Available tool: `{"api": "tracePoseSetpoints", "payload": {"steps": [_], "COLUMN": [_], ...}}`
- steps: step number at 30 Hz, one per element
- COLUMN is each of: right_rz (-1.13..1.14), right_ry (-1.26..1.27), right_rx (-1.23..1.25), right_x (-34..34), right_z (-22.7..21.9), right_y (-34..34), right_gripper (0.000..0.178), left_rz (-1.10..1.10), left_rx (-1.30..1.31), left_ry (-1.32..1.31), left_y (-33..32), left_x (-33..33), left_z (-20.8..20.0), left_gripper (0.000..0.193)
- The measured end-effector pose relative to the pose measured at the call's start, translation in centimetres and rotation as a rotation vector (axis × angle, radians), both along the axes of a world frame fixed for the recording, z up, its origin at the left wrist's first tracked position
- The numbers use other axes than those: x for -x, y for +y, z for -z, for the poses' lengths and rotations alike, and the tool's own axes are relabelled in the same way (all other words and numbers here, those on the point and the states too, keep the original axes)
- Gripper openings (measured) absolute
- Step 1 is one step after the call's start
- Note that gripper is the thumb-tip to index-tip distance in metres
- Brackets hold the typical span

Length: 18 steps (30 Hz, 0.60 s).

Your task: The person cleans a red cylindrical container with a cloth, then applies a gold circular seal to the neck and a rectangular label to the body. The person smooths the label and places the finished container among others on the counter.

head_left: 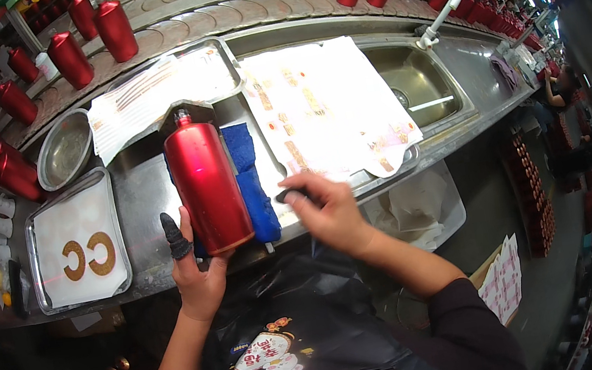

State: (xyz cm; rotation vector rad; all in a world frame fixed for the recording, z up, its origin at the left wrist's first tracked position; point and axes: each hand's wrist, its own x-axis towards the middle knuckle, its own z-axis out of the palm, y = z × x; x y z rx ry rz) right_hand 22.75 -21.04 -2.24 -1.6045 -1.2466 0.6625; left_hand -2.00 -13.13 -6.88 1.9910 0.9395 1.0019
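1. Red metal bottle (207, 179) lies on its side on a blue cloth pad (254, 183), near the front edge of the steel worktop (141, 200), neck pointing away from the person.
2. Left hand (198, 272) cups the bottle's base from below; forefinger raised along the bottle's left side, wearing a dark finger cot (175, 236).
3. Right hand (327, 211) sits just right of the pad, fingers curled, pinching a small dark tool (288, 195); what kind, cannot tell.
4. Tray (334, 106) beyond the right hand carries white sheets with gold decals.
5. Left tray (79, 244) holds a white sheet with two gold C-shaped decals.
6. Steel bowl (64, 147) behind it; sink (415, 83) to the right.
7. Rows of red bottles (93, 31) stand along the back ledge.
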Motion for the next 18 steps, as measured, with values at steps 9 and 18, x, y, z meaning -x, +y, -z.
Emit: {"api": "tracePoseSetpoints", "payload": {"steps": [9, 18], "right_rz": [0.397, 0.368], "right_ry": [-0.695, -0.852], "right_rx": [0.446, 0.552], "right_x": [-18.9, -23.6], "right_z": [2.9, 4.5], "right_y": [18.9, 24.9], "right_gripper": [0.026, 0.063], "left_rz": [0.046, 0.063], "left_rx": [0.156, 0.172], "left_ry": [-0.145, -0.092], "left_y": [0.8, 0.9], "left_x": [-0.1, 0.2], "left_z": [-1.2, -0.6], "left_gripper": [0.094, 0.096]}}
